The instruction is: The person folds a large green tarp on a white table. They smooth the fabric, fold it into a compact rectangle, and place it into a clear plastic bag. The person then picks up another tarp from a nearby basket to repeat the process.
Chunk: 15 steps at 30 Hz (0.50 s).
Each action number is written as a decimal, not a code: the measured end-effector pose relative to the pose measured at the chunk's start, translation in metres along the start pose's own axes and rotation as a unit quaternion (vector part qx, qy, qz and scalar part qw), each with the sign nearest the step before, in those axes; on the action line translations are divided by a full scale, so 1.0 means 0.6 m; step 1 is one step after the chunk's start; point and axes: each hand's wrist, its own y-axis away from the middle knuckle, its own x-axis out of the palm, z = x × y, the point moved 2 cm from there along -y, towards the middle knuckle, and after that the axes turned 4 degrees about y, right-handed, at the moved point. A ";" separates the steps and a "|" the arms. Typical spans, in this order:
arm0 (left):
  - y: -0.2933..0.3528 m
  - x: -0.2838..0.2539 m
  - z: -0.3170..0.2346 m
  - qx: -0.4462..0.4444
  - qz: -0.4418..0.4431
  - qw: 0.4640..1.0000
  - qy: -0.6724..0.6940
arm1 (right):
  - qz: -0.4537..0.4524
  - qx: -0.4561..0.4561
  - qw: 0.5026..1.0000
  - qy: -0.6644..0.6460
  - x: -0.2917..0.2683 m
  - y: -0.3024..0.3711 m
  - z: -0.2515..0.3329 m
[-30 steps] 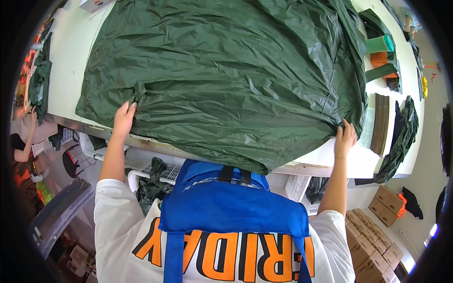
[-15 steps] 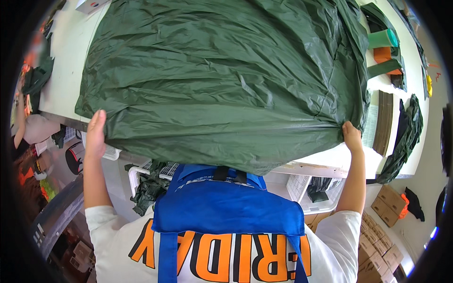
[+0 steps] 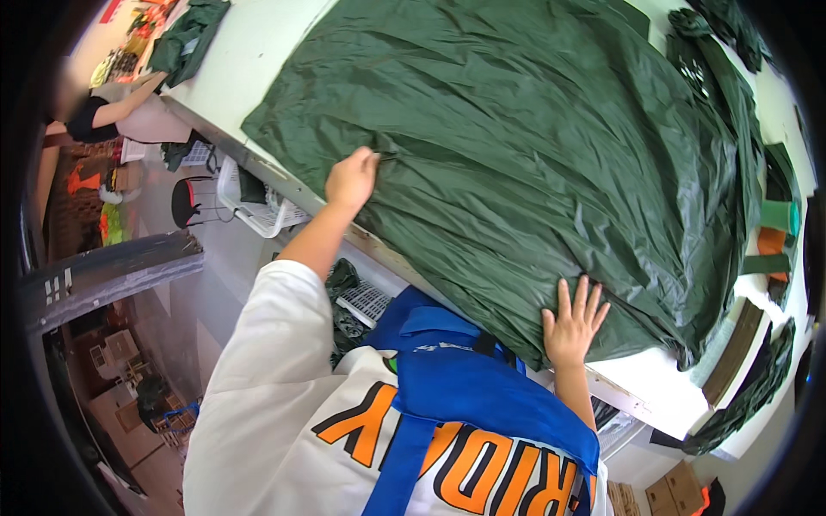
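Observation:
A large dark green sheet of thin, shiny, wrinkled material (image 3: 508, 163) is spread over the white table (image 3: 249, 52). Its lower edge hangs slightly past the table's near side. With its fingers closed, my left hand (image 3: 351, 181) pinches the sheet near its left part, where creases run out from the grip. My right hand (image 3: 572, 331) lies flat on the sheet close to the near edge, fingers spread, palm down. What kind of article the sheet is, I cannot tell.
A teal roll (image 3: 781, 217) and a brown stack of flat pieces (image 3: 736, 353) lie at the table's right. White baskets (image 3: 249, 202) stand below the table. At the far left, another person's arm (image 3: 129, 103) reaches toward a folded green piece (image 3: 189, 43).
My view has turned toward the left. My left hand has moved from the sheet's left edge inward onto it and closed. My right hand has let go of the right corner and flattened.

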 end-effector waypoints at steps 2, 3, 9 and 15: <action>-0.015 -0.014 -0.016 -0.050 0.078 0.995 -0.041 | 0.002 0.000 1.000 0.002 0.000 0.003 0.001; -0.017 -0.026 0.000 -0.009 0.044 0.999 -0.009 | 0.008 -0.006 1.000 0.011 -0.002 0.003 0.002; 0.038 -0.095 -0.115 0.372 -0.111 0.918 -0.077 | -0.007 0.002 1.000 0.022 0.006 0.003 0.006; -0.012 0.006 -0.061 0.339 0.155 0.911 -0.180 | 0.001 0.003 0.999 0.044 0.010 0.003 0.011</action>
